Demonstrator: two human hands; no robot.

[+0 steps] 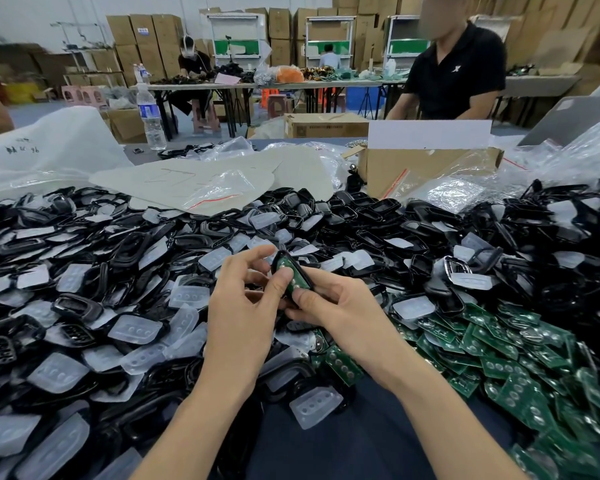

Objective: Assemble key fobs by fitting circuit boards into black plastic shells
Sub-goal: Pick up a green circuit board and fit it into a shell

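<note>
My left hand (243, 299) and right hand (338, 308) both gripped one black shell (306, 276), thumbs pressing green circuit board (286, 266) into it. Spare boards (499, 362) heaped near tabletop (326, 431) right edge.

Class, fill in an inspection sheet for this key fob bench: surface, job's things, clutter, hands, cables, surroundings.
Surface: dark table, bare only nearest the person; the rest is buried under parts.
Job's things: held shell with a green board in it; heap of black shells; loose circuit boards at the right; translucent button pads mixed in.
Clutter: plastic bags, open cardboard box, water bottle.
Hands: left hand presses its thumb on the board; right hand grips the held shell.
Cables: nothing seen.
Surroundings: seated person in black shirt opposite; stacked cartons behind.
</note>
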